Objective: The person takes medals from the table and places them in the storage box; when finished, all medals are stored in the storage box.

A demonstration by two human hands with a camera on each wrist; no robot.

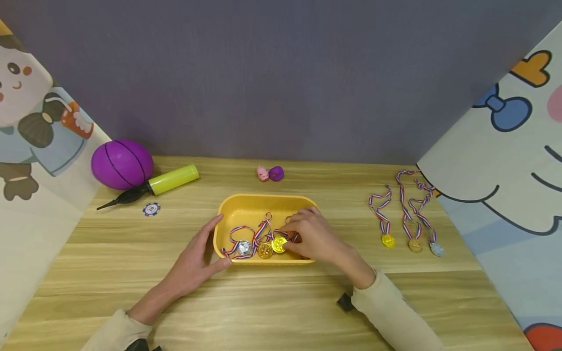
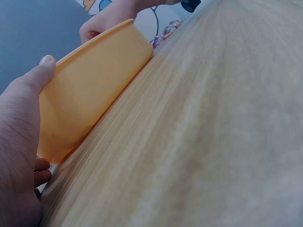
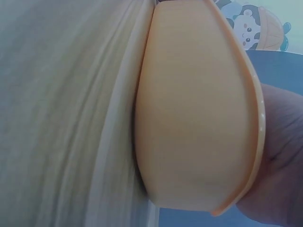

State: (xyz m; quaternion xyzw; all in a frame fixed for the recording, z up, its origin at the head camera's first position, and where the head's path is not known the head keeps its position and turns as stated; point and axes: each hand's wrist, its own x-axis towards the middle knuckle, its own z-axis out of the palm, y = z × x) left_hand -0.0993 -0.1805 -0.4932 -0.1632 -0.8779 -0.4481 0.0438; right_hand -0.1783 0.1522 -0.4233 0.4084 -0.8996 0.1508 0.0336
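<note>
A yellow plastic tray stands on the table. My left hand grips its left end, thumb on the front rim and fingers around the side; in the left wrist view the thumb lies on the rim. My right hand reaches over the tray's right side and pinches the bright gold medal at its right edge. Left of that medal lie a darker gold medal and a silver medal, with striped ribbons around them. In the right wrist view the tray wall hides my fingers.
Three ribboned medals lie at the right: bright gold, dull gold and silver. At the left are a purple ball, a yellow-green hand pump and a poker chip. Small pink and purple toys sit behind the tray.
</note>
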